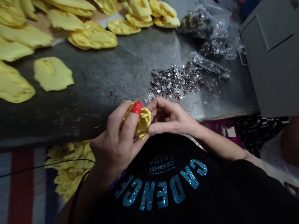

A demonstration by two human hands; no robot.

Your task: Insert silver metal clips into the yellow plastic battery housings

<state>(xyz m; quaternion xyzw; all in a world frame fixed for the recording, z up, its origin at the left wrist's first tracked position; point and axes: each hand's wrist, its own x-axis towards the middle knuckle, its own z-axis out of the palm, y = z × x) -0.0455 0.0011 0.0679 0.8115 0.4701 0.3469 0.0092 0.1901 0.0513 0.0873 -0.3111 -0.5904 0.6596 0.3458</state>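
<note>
Plainly, left hand (116,137) clamps yellow material (144,123) beside the right hand (177,115), whose grip's unclear.

Dark grey tabletop (112,71), surface scuffed, is bearing two kinds of material. Upper left: yellow pieces (93,39) are lying crowded and overlapping toward the far edge. One flat yellow piece (53,74) with a ragged edge is resting apart on bare surface, nearer the front. Right of centre: a loose heap of small shiny metallic bits (176,79) is spreading, strays scattering rightward. Beyond it, a crumpled clear plastic bag (218,21) is sitting, metallic bits showing inside.
</note>
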